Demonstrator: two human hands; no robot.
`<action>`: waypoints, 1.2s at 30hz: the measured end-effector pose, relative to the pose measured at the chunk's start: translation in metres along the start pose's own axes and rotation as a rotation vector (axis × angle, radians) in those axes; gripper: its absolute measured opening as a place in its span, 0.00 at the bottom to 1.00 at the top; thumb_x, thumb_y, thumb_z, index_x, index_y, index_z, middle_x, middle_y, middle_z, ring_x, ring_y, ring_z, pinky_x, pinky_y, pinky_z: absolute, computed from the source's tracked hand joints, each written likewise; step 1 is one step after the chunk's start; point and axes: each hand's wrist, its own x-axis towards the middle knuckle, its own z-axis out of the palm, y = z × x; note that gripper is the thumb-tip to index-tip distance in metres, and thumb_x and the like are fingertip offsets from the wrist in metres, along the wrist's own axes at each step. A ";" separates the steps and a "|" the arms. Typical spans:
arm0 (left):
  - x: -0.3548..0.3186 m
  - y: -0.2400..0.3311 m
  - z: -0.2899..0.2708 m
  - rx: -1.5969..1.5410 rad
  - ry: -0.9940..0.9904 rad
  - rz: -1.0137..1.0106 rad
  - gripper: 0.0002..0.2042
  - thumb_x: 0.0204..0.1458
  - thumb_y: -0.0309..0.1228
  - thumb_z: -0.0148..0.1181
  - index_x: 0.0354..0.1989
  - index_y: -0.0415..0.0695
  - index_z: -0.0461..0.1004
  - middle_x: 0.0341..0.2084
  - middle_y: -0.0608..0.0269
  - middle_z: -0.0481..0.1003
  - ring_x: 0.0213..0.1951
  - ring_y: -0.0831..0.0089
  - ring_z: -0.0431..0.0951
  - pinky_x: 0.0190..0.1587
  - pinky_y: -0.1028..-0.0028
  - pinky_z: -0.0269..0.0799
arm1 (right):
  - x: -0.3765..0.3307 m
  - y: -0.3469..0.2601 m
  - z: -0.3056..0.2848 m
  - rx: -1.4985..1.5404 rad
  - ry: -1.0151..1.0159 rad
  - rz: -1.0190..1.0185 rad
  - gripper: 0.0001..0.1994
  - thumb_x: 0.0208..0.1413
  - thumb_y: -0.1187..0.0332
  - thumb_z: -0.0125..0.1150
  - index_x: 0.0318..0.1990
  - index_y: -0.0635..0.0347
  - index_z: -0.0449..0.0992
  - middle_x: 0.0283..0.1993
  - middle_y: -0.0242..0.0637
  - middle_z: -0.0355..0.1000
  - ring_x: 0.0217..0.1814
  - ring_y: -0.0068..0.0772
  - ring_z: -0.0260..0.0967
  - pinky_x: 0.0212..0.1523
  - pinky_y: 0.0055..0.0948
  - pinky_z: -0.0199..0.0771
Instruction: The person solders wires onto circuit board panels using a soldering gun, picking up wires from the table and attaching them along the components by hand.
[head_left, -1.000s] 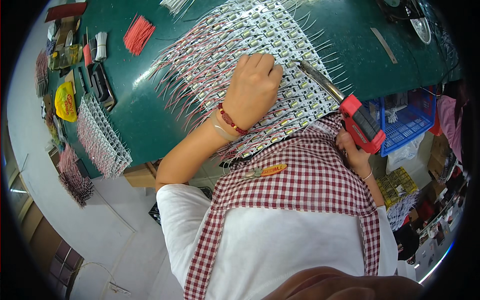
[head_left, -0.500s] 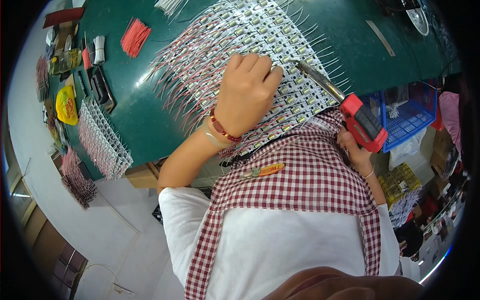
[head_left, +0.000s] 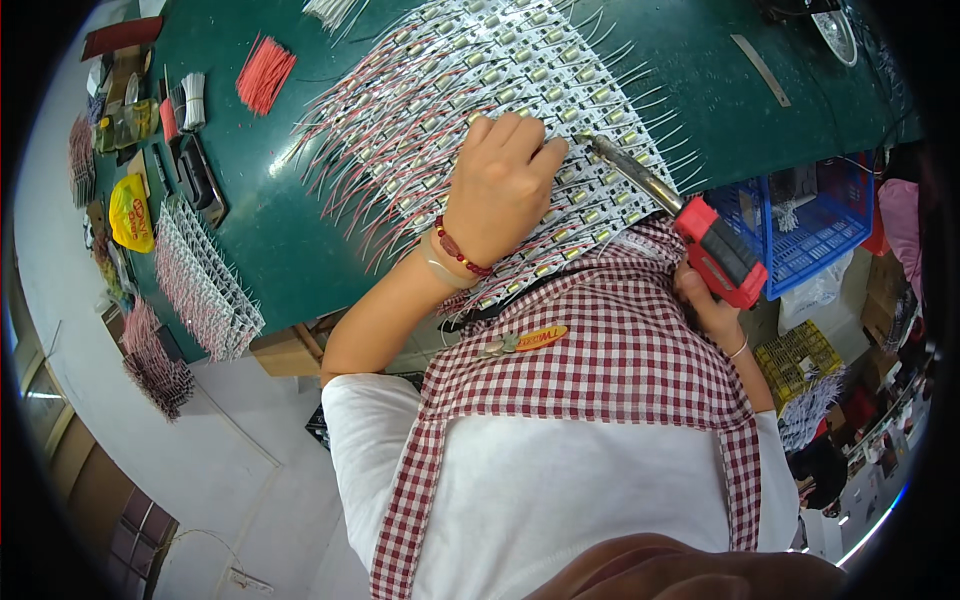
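Observation:
A wide sheet of white circuit boards [head_left: 600,180] with yellowish components lies on the table, red and white wires fringing its left side and pale wires its right. My left hand [head_left: 500,185], a beaded bracelet at its wrist, is closed low over the middle of the sheet. Its fingertips point down out of sight, so what they pinch cannot be made out. On the right, my right hand [head_left: 708,303] is wrapped round the red and black handle of a soldering iron [head_left: 722,252], partly hidden behind it. The iron's dark tip rests at or just above the boards, close by my left fingers.
Red wires [head_left: 265,75] lie in a bundle on the green table [head_left: 255,165]. Toward the left are a stack of wired boards [head_left: 205,275], a yellow bag [head_left: 131,212] and tools. A blue crate [head_left: 825,235] stands right of the iron, and a metal strip [head_left: 761,70] lies at far right.
The soldering iron's tip has come slightly nearer to me and to the left. My left hand has shifted a little to the right and toward me, still closed.

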 end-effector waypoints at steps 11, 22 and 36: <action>0.005 0.004 -0.004 0.007 -0.047 0.008 0.10 0.38 0.19 0.57 0.31 0.43 0.76 0.21 0.64 0.62 0.27 0.67 0.66 0.32 0.68 0.59 | -0.003 -0.004 0.002 -0.026 0.039 -0.054 0.08 0.54 0.70 0.62 0.38 0.64 0.75 0.32 0.32 0.73 0.33 0.23 0.69 0.35 0.25 0.69; 0.011 0.009 -0.022 0.111 -0.097 0.050 0.10 0.36 0.21 0.59 0.30 0.43 0.76 0.23 0.66 0.66 0.31 0.68 0.69 0.35 0.68 0.60 | -0.007 0.000 0.002 0.072 0.052 -0.053 0.08 0.54 0.69 0.62 0.38 0.64 0.74 0.33 0.31 0.72 0.34 0.23 0.68 0.37 0.26 0.69; -0.009 0.018 0.001 0.117 -0.001 0.019 0.10 0.38 0.22 0.60 0.32 0.47 0.77 0.20 0.69 0.64 0.28 0.70 0.67 0.34 0.69 0.57 | -0.016 0.000 -0.001 0.005 0.047 -0.005 0.07 0.50 0.72 0.63 0.36 0.64 0.76 0.30 0.34 0.73 0.30 0.25 0.69 0.32 0.27 0.68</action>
